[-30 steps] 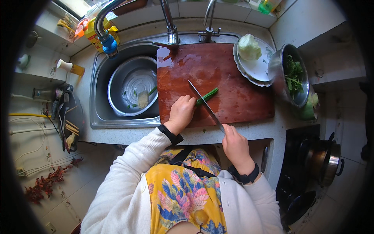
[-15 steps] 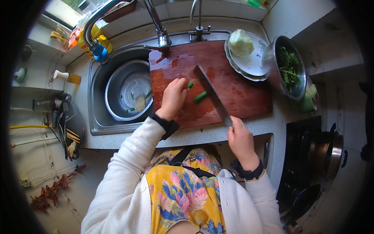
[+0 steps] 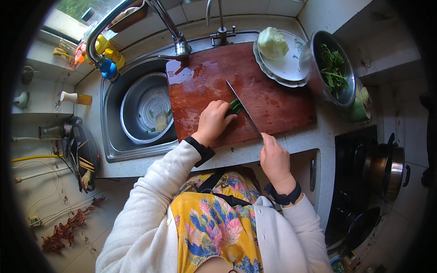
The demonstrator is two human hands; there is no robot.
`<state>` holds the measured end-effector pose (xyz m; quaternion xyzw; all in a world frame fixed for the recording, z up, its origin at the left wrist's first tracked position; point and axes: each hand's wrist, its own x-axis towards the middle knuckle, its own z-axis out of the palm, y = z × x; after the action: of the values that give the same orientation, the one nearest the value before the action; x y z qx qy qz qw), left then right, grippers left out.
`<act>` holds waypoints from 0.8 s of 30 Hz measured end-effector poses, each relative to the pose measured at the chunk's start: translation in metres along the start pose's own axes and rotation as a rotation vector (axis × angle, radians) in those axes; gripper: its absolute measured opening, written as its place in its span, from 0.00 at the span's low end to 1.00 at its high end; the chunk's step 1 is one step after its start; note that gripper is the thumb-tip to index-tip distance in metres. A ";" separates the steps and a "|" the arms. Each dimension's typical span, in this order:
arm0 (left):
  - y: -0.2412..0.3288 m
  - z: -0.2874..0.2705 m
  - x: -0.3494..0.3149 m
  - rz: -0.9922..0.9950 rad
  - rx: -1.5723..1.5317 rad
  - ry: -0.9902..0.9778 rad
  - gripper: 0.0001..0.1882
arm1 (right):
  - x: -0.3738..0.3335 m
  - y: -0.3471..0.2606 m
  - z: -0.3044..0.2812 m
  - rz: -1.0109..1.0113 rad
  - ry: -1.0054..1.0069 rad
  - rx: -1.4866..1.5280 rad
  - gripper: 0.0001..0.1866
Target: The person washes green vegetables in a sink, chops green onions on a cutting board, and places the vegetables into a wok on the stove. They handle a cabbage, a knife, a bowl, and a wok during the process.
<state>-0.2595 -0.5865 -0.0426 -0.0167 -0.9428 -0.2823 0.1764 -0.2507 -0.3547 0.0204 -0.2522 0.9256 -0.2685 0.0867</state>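
My right hand (image 3: pixel 275 159) is wrapped round the handle of a kitchen knife (image 3: pixel 246 109). The blade slants up and leftward over a reddish-brown wooden cutting board (image 3: pixel 277 107). Close on the blade's left side lie short green vegetable pieces (image 3: pixel 235 106). My left hand (image 3: pixel 213 122) presses these pieces against the board, fingers curled and thumb toward the knife. The fingers partly cover the pieces, so their exact kind is hard to tell.
Left of the board, a metal basin (image 3: pixel 136 126) with scraps sits in the sink (image 3: pixel 110 144) under a faucet (image 3: pixel 109 68). At the board's far right are white plates (image 3: pixel 291 63) with a pale cabbage (image 3: pixel 272 43), and a steel bowl (image 3: pixel 314 84) of leafy greens. A stove (image 3: pixel 348 182) stands right.
My left hand has moved down and right onto the green pieces, which now lie gathered against the blade. The knife has turned slightly, its edge beside them. My right hand still grips the handle.
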 end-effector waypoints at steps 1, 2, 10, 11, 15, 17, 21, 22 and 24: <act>0.000 0.001 -0.002 0.007 -0.007 0.018 0.13 | 0.000 0.000 0.001 -0.024 0.026 0.009 0.20; -0.001 0.002 -0.003 0.002 0.004 0.011 0.12 | 0.000 0.000 0.001 0.001 0.000 0.022 0.20; -0.004 0.011 -0.008 0.029 0.044 0.024 0.06 | 0.006 0.008 -0.002 -0.036 -0.016 0.094 0.23; -0.004 0.011 -0.008 0.045 0.057 0.033 0.06 | 0.005 0.008 -0.005 -0.038 -0.013 0.087 0.23; 0.000 0.010 -0.009 0.106 0.125 -0.010 0.04 | -0.001 0.005 -0.018 -0.086 -0.031 0.068 0.24; 0.001 0.009 -0.008 0.120 0.159 -0.037 0.04 | -0.002 0.003 -0.021 -0.110 -0.040 0.054 0.24; 0.003 0.009 -0.006 0.102 0.196 -0.043 0.03 | -0.005 0.001 -0.021 -0.115 -0.052 0.034 0.25; 0.003 0.009 -0.006 0.098 0.197 -0.050 0.03 | -0.006 0.001 -0.020 -0.114 -0.052 0.033 0.25; 0.003 0.009 -0.005 0.109 0.209 -0.054 0.02 | -0.006 0.002 -0.017 -0.116 -0.052 -0.003 0.24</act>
<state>-0.2576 -0.5784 -0.0493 -0.0573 -0.9692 -0.1718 0.1668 -0.2511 -0.3427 0.0341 -0.3125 0.9073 -0.2649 0.0948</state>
